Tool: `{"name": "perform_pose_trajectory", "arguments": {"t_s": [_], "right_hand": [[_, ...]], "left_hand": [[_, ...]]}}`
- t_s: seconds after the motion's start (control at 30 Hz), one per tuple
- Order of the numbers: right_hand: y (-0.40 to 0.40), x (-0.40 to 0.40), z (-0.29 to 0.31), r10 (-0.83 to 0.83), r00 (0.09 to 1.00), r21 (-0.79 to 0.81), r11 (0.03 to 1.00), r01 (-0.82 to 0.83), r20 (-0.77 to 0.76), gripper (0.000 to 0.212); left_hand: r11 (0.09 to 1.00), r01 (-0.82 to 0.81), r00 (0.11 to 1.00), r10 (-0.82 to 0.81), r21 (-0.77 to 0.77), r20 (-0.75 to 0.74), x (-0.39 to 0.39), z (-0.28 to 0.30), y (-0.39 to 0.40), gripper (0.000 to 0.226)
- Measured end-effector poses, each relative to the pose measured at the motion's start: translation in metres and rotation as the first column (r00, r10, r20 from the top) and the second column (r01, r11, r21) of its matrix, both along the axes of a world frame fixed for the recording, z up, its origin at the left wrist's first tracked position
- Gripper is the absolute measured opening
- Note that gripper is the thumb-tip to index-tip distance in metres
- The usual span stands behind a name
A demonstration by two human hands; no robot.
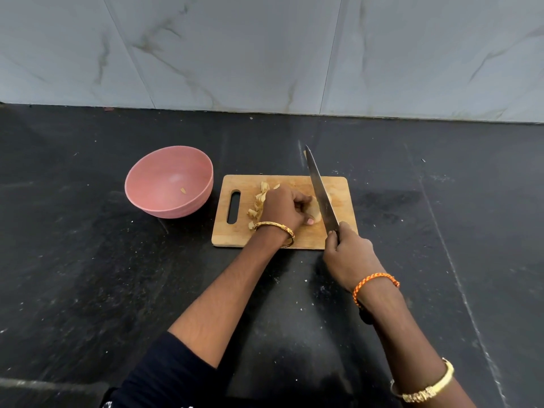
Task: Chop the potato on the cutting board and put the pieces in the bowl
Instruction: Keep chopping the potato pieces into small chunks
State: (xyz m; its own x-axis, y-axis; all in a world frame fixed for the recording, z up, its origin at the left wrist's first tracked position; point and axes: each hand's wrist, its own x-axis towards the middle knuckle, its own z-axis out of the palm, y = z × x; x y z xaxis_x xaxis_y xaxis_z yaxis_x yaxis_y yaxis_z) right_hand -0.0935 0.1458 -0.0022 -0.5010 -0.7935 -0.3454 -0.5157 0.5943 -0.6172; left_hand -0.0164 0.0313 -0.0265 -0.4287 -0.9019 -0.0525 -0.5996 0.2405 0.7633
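- Here, in the head view, a wooden cutting board point(294, 234) lies flat on a dark counter point(88, 260), its handle slot toward the left.
- The left hand point(284, 209) rests on the board with its fingers curled over the potato point(314, 214), its grip pinching the pale piece down against the wood.
- The right hand point(348, 254) has its grip wrapped tight round the handle of a long knife point(321, 191); the handle itself is hidden inside the fist.
- The blade slants up and away from the hand, passing just right of the left hand's fingers, its tip pointing beyond the board's far edge. Whether the edge touches the potato cannot be told.
- A heap of cut pieces point(257, 206) sits on the board just left of the left hand, between it and the slot.
- A pink bowl point(141, 184) stands on the counter just beside the board's left end, with one small scrap point(183, 190) inside it.
- A gold bangle point(276, 229) circles the left wrist; an orange thread band point(374, 282) circles the right.
- A pale marbled wall point(265, 48) rises behind the counter.
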Motion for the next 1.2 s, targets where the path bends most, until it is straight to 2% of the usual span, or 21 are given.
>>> {"name": "perform_pose_trajectory", "arguments": {"t_s": [0.23, 0.43, 0.6, 1.0, 1.2], "right_hand": [[0.040, 0.009, -0.006, 0.006, 0.999, 0.120, 0.993, -0.011, 0.041, 0.023], [0.069, 0.003, 0.007, 0.003, 0.991, 0.049, 0.999, -0.009, 0.131, 0.021], [0.049, -0.001, 0.008, 0.004, 0.994, -0.021, 1.000, -0.002, 0.111, 0.024], [0.023, -0.001, 0.002, 0.036, 0.999, -0.002, 0.999, -0.036, 0.017, 0.025], [-0.005, -0.006, 0.001, 0.078, 0.997, 0.065, 0.995, -0.078, 0.004, 0.022]], "left_hand": [[0.999, -0.031, 0.999, 0.030, -0.025, -0.019, -0.001, -0.005, 0.001, 0.044], [1.000, -0.024, 1.000, 0.024, -0.017, -0.010, -0.001, -0.003, 0.003, 0.046], [1.000, -0.021, 1.000, 0.021, -0.002, 0.006, 0.000, -0.002, 0.003, 0.046], [1.000, -0.020, 1.000, 0.020, -0.006, -0.012, 0.000, -0.004, 0.001, 0.049], [1.000, -0.009, 1.000, 0.009, -0.022, -0.020, 0.001, -0.004, 0.001, 0.046]]}}
